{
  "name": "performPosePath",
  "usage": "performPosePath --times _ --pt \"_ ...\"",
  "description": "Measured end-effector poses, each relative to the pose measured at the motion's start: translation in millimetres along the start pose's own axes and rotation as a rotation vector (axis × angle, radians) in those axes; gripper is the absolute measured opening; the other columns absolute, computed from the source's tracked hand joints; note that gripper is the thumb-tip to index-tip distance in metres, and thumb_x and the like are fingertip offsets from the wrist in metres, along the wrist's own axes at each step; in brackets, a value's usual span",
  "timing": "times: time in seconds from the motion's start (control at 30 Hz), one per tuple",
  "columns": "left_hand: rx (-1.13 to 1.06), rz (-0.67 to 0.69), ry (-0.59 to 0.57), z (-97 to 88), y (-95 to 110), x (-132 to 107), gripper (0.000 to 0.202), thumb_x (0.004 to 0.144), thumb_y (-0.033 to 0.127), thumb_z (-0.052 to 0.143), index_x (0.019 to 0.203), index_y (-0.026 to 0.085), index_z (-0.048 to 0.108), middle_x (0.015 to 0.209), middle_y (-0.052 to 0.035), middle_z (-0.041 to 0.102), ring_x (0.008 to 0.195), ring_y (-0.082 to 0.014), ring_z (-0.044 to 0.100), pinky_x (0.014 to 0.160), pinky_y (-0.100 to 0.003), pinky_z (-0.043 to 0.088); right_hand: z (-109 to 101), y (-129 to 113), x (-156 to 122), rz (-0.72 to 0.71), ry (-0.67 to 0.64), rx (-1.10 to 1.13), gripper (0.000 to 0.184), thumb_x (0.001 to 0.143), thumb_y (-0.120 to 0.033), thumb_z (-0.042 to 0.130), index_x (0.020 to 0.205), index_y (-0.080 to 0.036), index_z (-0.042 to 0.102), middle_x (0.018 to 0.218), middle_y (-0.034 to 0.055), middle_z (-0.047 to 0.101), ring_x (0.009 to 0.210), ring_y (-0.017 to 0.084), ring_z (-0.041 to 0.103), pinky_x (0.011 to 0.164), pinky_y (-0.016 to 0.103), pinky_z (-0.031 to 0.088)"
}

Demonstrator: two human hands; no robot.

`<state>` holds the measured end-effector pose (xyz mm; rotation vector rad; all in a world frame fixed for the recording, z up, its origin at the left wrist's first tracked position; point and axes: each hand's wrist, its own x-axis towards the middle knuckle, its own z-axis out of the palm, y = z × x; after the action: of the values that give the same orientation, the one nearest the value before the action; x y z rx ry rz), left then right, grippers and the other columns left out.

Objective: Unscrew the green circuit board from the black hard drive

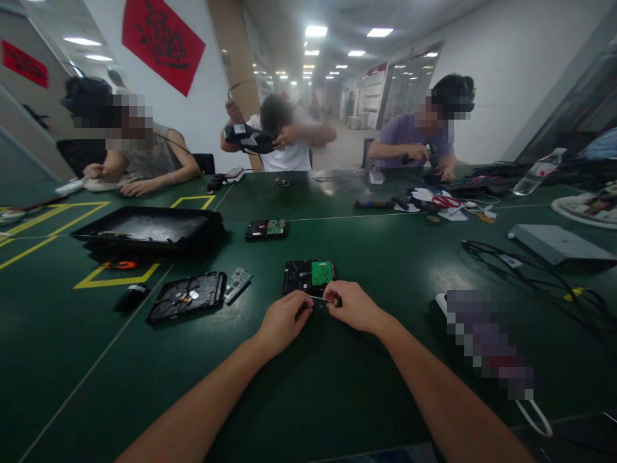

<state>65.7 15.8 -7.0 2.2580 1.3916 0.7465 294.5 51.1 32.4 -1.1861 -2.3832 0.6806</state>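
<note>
My right hand (349,305) is closed around the black-and-yellow handle of a small screwdriver (320,298). Its thin shaft points left, lying roughly level above the table. At the tip end, the fingers of my left hand (288,318) are pinched together; what they hold, if anything, is too small to make out. Just beyond both hands lies a black hard drive (295,275) with a green circuit board (322,272) on its right half. A few tiny specks, perhaps screws, show on the table between my hands.
To the left lie another hard drive (186,297), a loose circuit board (238,285), a black mouse (132,298) and stacked black panels (154,228). A third drive (267,229) lies farther back. Cables (511,260) and a grey box (562,243) are right. Several people sit opposite.
</note>
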Motion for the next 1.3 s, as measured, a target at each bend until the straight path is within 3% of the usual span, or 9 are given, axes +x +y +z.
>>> performPosePath --times 0.23,0.47,0.7,0.93,1.07,1.17,1.23,1.3 --pt "-0.022 0.005 -0.015 -2.1 1.5 0.4 0.009 0.097 0.022 0.059 0.104 0.023 0.065 0.102 -0.0039 0.066 0.090 -0.0206 0.066 0.082 -0.033 0.052 -3.8 -3.1 -1.3 -0.036 -0.034 -0.052 0.015 0.090 -0.014 0.066 0.099 -0.020 0.075 0.095 0.0045 0.071 0.087 0.017 0.064 0.079 0.029 0.046" --pt "0.012 0.057 -0.055 -2.1 2.5 0.3 0.020 0.104 0.025 0.051 0.113 0.024 0.069 0.110 -0.0068 0.069 0.103 -0.0218 0.067 0.094 -0.033 0.053 1.1 -2.0 -1.0 -0.079 -0.041 -0.061 0.016 0.090 -0.015 0.066 0.102 -0.020 0.076 0.096 0.0055 0.071 0.090 0.018 0.065 0.082 0.029 0.047" --pt "0.108 0.093 -0.094 -0.5 7.1 0.6 0.019 0.102 0.030 0.058 0.112 0.025 0.073 0.109 -0.0070 0.069 0.100 -0.0230 0.066 0.089 -0.033 0.052 6.6 -2.7 1.5 -0.063 -0.052 -0.096 0.007 0.092 -0.018 0.067 0.093 -0.019 0.074 0.094 0.0052 0.069 0.088 0.018 0.064 0.079 0.028 0.045" --pt "0.102 0.000 -0.107 -1.3 12.4 3.5 0.018 0.101 0.021 0.053 0.107 0.023 0.070 0.106 -0.0067 0.066 0.099 -0.0225 0.065 0.087 -0.033 0.051 12.1 -6.4 0.0 -0.008 -0.038 -0.170 0.004 0.095 -0.020 0.066 0.096 -0.019 0.069 0.100 0.0061 0.067 0.089 0.018 0.063 0.077 0.029 0.043" --pt "-0.222 -0.099 -0.010 -2.9 16.2 1.6 0.015 0.101 0.024 0.053 0.098 0.020 0.067 0.095 -0.0047 0.066 0.086 -0.0192 0.063 0.078 -0.031 0.050 9.5 -11.2 0.5 -0.029 0.005 -0.055 0.005 0.098 -0.022 0.062 0.098 -0.019 0.067 0.100 0.0053 0.068 0.091 0.017 0.062 0.080 0.029 0.044" --pt "-0.697 -0.350 -0.036 -0.1 27.7 -1.7 0.022 0.101 0.038 0.056 0.093 0.018 0.063 0.071 0.0022 0.059 0.058 -0.0121 0.052 0.055 -0.023 0.041 6.0 -17.5 1.6 -0.023 0.088 0.063 0.008 0.100 -0.023 0.059 0.095 -0.019 0.064 0.096 0.0037 0.069 0.089 0.016 0.063 0.080 0.028 0.044" --pt "-1.059 -0.461 -0.072 3.3 36.9 -3.6 0.024 0.096 0.039 0.068 0.094 0.016 0.064 0.080 -0.0005 0.064 0.061 -0.0091 0.054 0.055 -0.020 0.042 4.8 -22.2 1.8 -0.022 0.136 0.124 0.008 0.100 -0.024 0.058 0.095 -0.020 0.064 0.096 0.0029 0.069 0.088 0.016 0.063 0.081 0.028 0.045" --pt "-1.314 -0.531 -0.076 6.3 43.9 -4.5 0.021 0.090 0.030 0.078 0.091 0.014 0.066 0.088 -0.0030 0.066 0.067 -0.0070 0.058 0.061 -0.017 0.048 4.9 -26.0 1.5 -0.018 0.160 0.160 0.008 0.100 -0.023 0.058 0.094 -0.021 0.063 0.095 0.0023 0.069 0.087 0.016 0.063 0.081 0.028 0.045"
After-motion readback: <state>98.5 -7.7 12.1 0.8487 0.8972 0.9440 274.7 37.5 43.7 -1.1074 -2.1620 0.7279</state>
